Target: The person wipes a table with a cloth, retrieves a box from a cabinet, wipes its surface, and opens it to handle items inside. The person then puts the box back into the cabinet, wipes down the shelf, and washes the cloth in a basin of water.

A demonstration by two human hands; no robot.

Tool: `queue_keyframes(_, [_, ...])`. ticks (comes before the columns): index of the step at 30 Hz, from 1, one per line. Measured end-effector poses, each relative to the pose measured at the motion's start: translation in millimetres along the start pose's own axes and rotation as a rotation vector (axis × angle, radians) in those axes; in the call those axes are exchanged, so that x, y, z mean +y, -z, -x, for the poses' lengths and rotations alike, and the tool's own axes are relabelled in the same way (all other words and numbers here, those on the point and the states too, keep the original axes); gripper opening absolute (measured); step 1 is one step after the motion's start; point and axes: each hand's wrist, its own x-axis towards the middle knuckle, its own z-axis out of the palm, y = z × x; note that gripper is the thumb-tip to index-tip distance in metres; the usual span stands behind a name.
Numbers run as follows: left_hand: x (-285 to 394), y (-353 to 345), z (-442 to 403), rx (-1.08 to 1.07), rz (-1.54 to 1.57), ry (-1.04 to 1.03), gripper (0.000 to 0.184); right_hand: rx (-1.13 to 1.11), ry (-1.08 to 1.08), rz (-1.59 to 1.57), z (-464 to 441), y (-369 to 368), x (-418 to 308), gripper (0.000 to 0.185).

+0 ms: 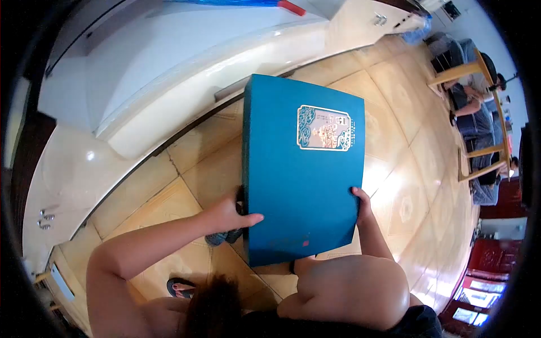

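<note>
Holding step, I judged: fingers of left hand (230, 216) and right hand (364, 205) pinched the teal box (304, 186); next move called for both.

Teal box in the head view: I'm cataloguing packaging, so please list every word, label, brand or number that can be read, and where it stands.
None can be read with certainty.
Framed panel on the teal box: lettering, too small and blurred to read.
Small print along the panel's right side: too small to read.
Faint markings near the box's lower edge: illegible.
Elsewhere: no legible lettering.
</note>
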Motion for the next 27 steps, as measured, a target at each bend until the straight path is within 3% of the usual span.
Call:
queue_keyframes(4, [3, -3, -55, -0.138, 0.146, 0.063, 0.076, 0.151, 0.019, -0.118, 0, 16, 6, 0.094])
queue_keyframes(9, [-30, 7, -131, -0.074, 0.051, 0.228, 0.089, 0.256, 0.074, -0.236, 0, 23, 6, 0.089])
queue_keyframes(12, [14, 16, -130, -0.132, 0.089, 0.102, 0.097, 0.312, 0.145, -0.193, 3, 19, -4, 0.092])
queue_keyframes(14, [-11, 15, -141, -0.062, 0.018, 0.078, 0.083, 0.291, 0.186, -0.171, -8, 38, -2, 0.094])
queue_keyframes(16, [8, 16, -126, -0.010, -0.011, 0.115, 0.067, 0.367, 0.216, -0.110, -14, 47, -9, 0.093])
queue_keyframes(19, [-17, 23, -125, -0.015, 0.035, 0.083, 0.059, 0.492, 0.236, -0.134, -11, 49, -19, 0.092])
queue_keyframes(22, [-23, 30, -111, 0.018, 0.056, 0.045, 0.064, 0.522, 0.298, -0.212, -16, 67, -13, 0.089])
queue_keyframes(27, [-13, 36, -98, 0.013, 0.033, 0.040, 0.054, 0.489, 0.231, -0.555, -18, 91, 5, 0.087])
